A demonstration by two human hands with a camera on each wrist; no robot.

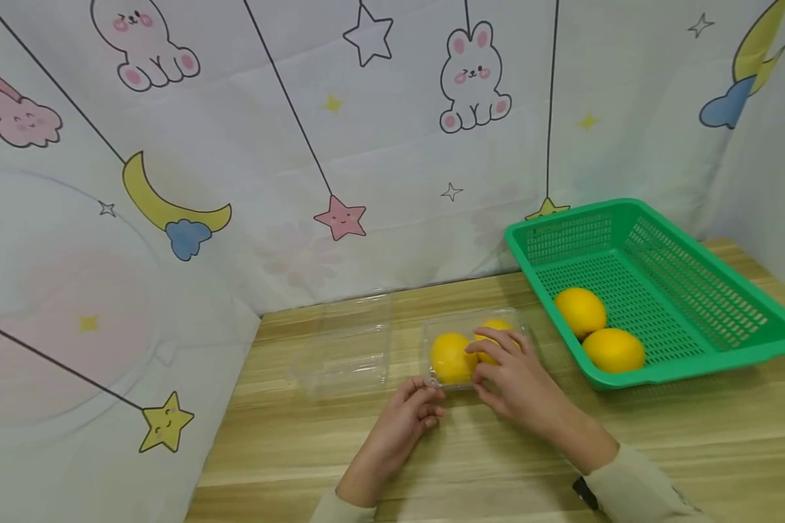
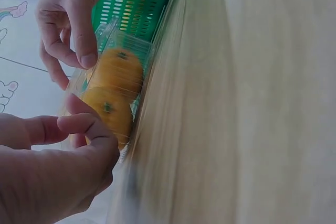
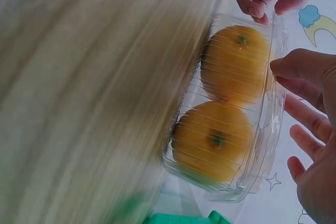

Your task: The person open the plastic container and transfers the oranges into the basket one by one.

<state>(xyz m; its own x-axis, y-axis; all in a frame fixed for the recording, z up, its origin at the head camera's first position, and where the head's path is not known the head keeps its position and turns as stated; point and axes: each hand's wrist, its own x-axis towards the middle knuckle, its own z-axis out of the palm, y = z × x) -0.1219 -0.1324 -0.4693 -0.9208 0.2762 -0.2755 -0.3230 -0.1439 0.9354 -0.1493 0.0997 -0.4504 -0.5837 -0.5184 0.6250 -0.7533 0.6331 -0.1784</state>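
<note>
A clear plastic box [image 1: 437, 327] stands on the table with two oranges in it, a left orange [image 1: 452, 359] and a right orange [image 1: 495, 330]. Green stem ends show through its ribbed wall in both wrist views. Beside the near left corner is my left hand [image 1: 407, 415], its fingers loosely bent, with nothing visible in them. My right hand [image 1: 520, 378] reaches over the right orange and partly hides it. In the right wrist view, the thumb and forefinger [image 3: 302, 72] are at the box's upper rim while the other fingers spread apart; exact contact is unclear.
To the right, a green plastic basket [image 1: 706, 290] holds two more oranges [image 1: 581, 312] against its left side. Another clear plastic container [image 1: 349, 349] lies left of the box. A printed curtain [image 1: 392, 145] borders the wooden table [image 1: 288, 450] behind and at the left.
</note>
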